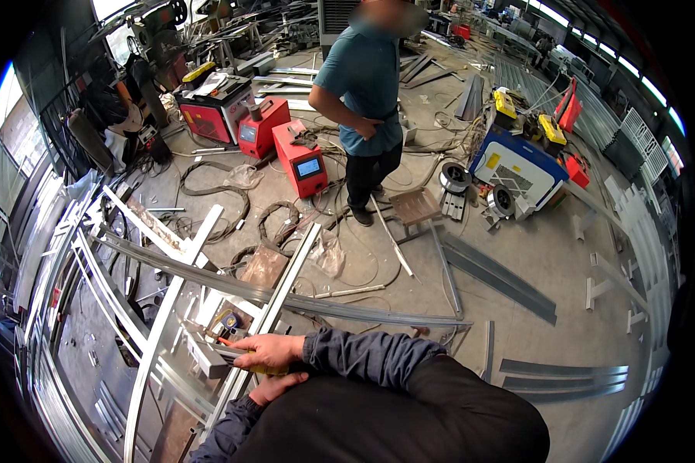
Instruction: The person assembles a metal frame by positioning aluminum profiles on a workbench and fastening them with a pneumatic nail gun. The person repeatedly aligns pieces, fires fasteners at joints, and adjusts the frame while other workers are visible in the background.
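My right hand (pixel 266 351) reaches in from the right in a dark blue sleeve. It is closed around a tool with a yellow handle (pixel 274 370) and a dark front end (pixel 228 353). The tool lies across a long galvanised steel bar (pixel 282 289) of a frame on the floor. A short grey metal block (pixel 207 359) sits just left of the tool's tip. My left hand (pixel 276 386) is right below the right hand, close to the yellow handle; its fingers are partly hidden. A yellow and blue tape measure (pixel 228 319) lies a little above.
A person in a teal shirt (pixel 363 77) stands beyond the frame. Red welding machines (pixel 301 158) and coiled cables (pixel 224 193) lie behind. A blue and white machine (pixel 517 166) is at right. Curved steel rails (pixel 154 332) and loose strips (pixel 502 278) cover the floor.
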A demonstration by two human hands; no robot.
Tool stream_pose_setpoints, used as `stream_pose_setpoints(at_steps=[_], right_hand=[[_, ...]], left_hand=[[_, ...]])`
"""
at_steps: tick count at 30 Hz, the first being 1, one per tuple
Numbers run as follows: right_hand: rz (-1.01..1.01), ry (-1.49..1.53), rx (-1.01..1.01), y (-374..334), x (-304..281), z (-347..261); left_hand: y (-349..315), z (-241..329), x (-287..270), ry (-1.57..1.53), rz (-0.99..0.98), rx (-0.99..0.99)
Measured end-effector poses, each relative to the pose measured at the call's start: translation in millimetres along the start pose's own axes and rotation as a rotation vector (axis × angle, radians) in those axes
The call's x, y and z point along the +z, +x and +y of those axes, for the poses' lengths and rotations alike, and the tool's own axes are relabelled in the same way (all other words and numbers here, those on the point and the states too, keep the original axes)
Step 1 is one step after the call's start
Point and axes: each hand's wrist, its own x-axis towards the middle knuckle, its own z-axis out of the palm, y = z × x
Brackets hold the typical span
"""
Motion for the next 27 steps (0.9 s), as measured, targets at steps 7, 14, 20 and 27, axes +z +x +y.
stream_pose_setpoints(at_steps=[7,14,20,27], right_hand=[[-0.041,-0.007,0.035,6,6,-9],[0.006,-0.1,0.04,8,5,0],[0.026,-0.124,0.054,5,9,-4],[0.02,-0.112,0.077,2,7,-9]], left_hand=[[-7,-8,-10,0.022,0.006,0.006],[-8,8,1,0.011,-0.006,0.045],[-12,6,-1,0.021,-0.008,0.006],[-17,15,7,-0.005,0.003,-0.017]])
